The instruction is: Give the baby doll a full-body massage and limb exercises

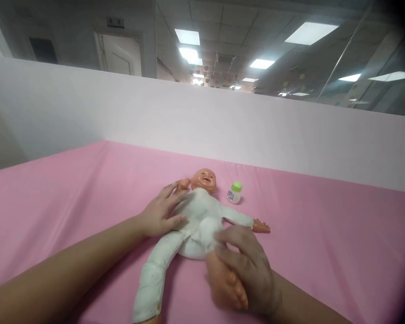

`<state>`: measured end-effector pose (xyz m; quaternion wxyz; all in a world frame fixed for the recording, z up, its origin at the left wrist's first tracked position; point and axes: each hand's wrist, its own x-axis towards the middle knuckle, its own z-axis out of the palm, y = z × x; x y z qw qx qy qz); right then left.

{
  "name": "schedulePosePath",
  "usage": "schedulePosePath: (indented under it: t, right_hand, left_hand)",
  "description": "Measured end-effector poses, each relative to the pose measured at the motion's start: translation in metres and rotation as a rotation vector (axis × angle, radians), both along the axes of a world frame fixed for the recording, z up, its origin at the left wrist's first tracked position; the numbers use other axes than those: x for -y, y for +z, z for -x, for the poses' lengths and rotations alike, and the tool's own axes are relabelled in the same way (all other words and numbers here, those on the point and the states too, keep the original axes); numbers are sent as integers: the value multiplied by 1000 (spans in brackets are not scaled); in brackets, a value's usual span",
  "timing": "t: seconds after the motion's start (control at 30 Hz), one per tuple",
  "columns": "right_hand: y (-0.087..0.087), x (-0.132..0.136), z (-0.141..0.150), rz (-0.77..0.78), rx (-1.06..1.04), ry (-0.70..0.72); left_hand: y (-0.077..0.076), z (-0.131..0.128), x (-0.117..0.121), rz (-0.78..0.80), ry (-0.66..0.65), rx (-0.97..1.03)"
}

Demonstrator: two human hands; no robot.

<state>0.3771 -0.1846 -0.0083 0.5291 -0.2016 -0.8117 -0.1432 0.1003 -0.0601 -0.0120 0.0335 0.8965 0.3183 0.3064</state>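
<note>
On the pink sheet (307, 234): doll (200, 209), face up, head away from the person, one leg straight, the other bent.
Left hand (164, 209): fingers loosely spread against the doll's side, fingertips close by its raised hand (184, 183).
Right hand (253, 265): blurred, fingers curled round the bent leg near the foot (226, 283).
Bottle (234, 193): upright, green-capped, near the head, above the outstretched arm (238, 216).
Behind: white wall (189, 117), glass above.
</note>
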Motion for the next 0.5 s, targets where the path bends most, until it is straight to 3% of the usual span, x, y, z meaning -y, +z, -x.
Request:
schedulePosePath:
  t: [0.1, 0.2, 0.37, 0.5]
  right_hand:
    - [-7, -24, -8, 29, 46, -145]
    - [-15, -43, -10, 138, 128, -234]
    - [-17, -52, -11, 245, 135, -218]
    - [-14, -48, -15, 232, 119, -163]
  left_hand:
    - [2, -10, 7, -10, -109, -91]
    - [1, -13, 7, 33, -95, -142]
    - [-1, -12, 7, 25, -81, -87]
    - [-6, -9, 3, 61, 89, 39]
